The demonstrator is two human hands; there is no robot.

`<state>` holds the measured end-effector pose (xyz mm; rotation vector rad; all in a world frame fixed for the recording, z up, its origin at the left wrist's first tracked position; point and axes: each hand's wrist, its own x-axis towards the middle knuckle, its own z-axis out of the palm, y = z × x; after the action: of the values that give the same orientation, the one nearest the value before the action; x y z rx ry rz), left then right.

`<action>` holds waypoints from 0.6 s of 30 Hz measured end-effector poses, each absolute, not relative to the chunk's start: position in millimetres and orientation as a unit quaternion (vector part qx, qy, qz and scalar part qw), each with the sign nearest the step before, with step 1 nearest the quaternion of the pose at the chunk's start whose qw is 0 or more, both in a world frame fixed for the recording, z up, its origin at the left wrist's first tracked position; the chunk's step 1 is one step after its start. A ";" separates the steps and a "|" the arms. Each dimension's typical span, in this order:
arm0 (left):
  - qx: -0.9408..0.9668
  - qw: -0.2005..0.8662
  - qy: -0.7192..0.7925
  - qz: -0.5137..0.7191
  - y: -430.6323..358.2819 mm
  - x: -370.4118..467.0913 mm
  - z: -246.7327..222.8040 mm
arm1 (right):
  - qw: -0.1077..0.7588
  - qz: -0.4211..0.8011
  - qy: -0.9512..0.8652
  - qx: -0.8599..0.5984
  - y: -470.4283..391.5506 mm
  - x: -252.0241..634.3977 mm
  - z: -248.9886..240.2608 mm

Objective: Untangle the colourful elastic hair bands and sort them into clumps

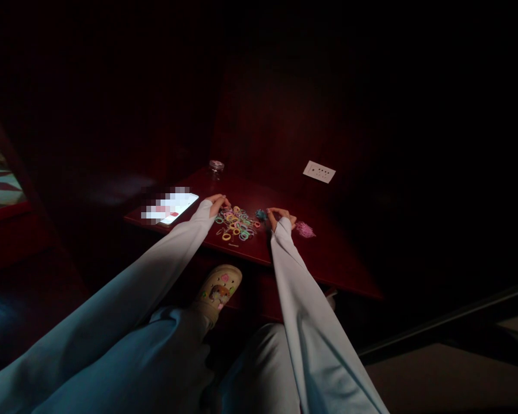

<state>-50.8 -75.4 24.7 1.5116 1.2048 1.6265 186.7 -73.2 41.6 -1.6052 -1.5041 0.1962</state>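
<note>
A loose pile of small hair ties in yellow, green, pink and other colours lies on the dark red table. At the pile's upper left edge is my left hand, fingers bent down and drawn together; anything between them is too small to make out. My right hand is on the other side, its fingers closed in a pinch beside a small teal bunch at the pile's right. Whether the fingertips grip part of that bunch is unclear. Just right of this hand lies a pink bunch, apart from the pile.
A lit phone lies at the table's left end. Behind it stands a small clear jar with a lid. A white socket plate is on the back panel. Below the table's front edge is a yellow clog.
</note>
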 end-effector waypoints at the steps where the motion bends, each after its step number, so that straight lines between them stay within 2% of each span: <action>1: 0.570 0.301 0.456 0.613 -74.8 -50.8 24.3 | 0.442 0.072 -0.647 -0.617 -76.2 182.5 40.8; 4: 0.571 0.296 0.465 0.608 -73.8 -50.7 24.3 | 0.404 0.060 -0.748 -0.523 -86.7 164.6 37.5; 7: 0.573 0.295 0.470 0.603 -74.3 -50.3 25.9 | 0.372 0.066 -0.787 -0.488 -94.5 147.9 34.6; 14: 0.566 0.309 0.470 0.603 -74.9 -47.9 26.4 | 0.344 0.068 -0.757 -0.551 -89.2 142.4 29.8; 18: 0.576 0.302 0.466 0.601 -73.8 -49.7 25.5 | 0.308 0.069 -0.783 -0.536 -88.7 144.8 27.4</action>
<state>-49.7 -73.8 25.5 1.5267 1.2347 1.5926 144.8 -88.7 27.4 -1.4180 -2.0704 0.1835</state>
